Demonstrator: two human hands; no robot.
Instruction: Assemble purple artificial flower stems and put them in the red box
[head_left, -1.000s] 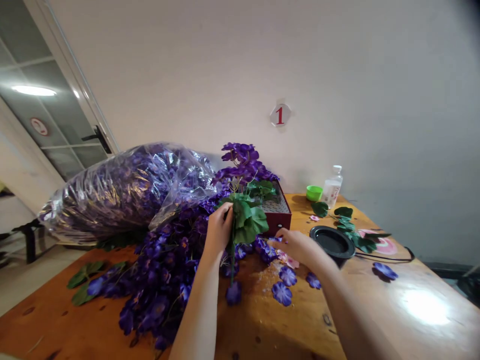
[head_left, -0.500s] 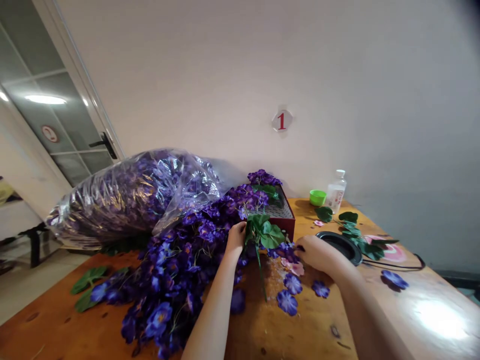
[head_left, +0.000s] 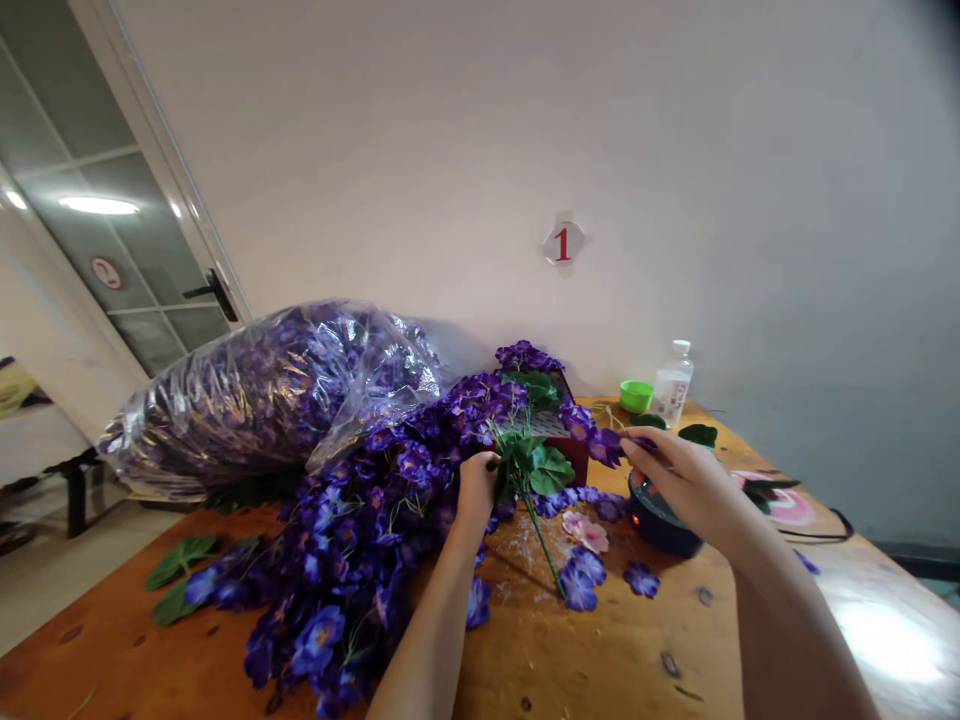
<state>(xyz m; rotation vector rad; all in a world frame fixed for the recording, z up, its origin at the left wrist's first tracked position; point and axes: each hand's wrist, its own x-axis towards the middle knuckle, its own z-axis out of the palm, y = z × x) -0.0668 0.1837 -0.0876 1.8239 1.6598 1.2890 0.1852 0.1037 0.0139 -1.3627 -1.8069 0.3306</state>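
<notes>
The left hand (head_left: 478,490) was closed around the upper end of an artificial flower stem (head_left: 544,545), just beneath its broad green leaves (head_left: 541,468). The stem slanted down and to the right across the bare wood, toward the lower middle of the frame. The right hand (head_left: 694,480) was raised at the right of centre, its thumb and fingers drawn into a narrow pinch on a purple artificial bloom (head_left: 606,447).

Just below the right hand sat a round black dish (head_left: 658,525), partly hidden by it. A large heap of purple artificial flowers (head_left: 341,560) spread across the left half of the orange-brown wooden worktop (head_left: 600,660), reaching the left hand. Behind it, at centre left, lay a bulging clear plastic bag of purple flowers (head_left: 255,395). A red box (head_left: 574,462) stood behind the leaves, with purple flowers and foliage piled over it.

Loose purple blooms (head_left: 579,588) and a pink bloom (head_left: 586,535) lay near the foot of the stem. Toward the far right corner of the worktop stood a green cap (head_left: 636,396) and a clear plastic bottle (head_left: 673,385). Green leaves (head_left: 180,580) lay at the lower left. A round sign bearing a red 1 (head_left: 563,242) was fixed to the wall above, and a glazed door (head_left: 142,200) filled the upper left.
</notes>
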